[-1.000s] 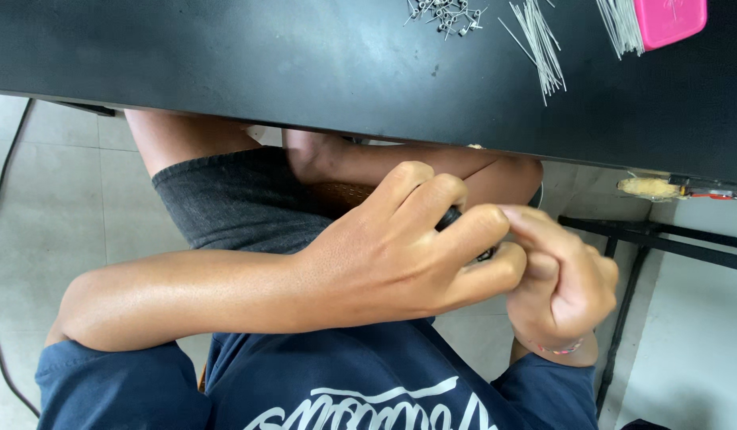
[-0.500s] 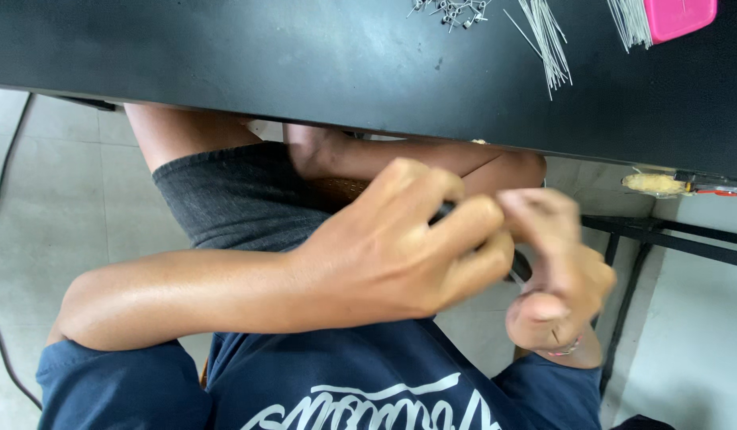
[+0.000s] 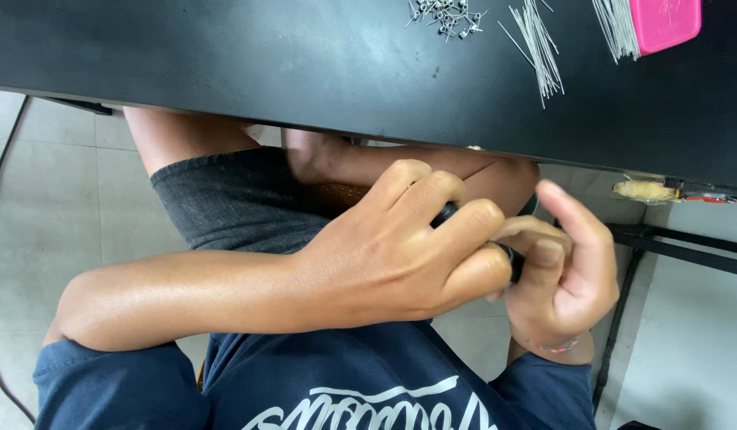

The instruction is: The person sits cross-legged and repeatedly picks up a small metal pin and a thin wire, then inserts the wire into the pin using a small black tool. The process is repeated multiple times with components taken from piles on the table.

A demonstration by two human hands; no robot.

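A small black tool (image 3: pixel 512 259) is gripped low in the lap, below the black table (image 3: pixel 225 64) edge. It is clenched in the left hand (image 3: pixel 400 255), its long axis pointing rightward toward the right hand (image 3: pixel 564 279), whose fingers are curled against its tip.

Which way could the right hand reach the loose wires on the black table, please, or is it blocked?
Probably yes: the right hand is below the table edge, and bare tabletop lies between that edge and the wires. It pinches a small black object, though.

Small black object (image 3: pixel 512 261), mostly hidden, clasped between both hands.
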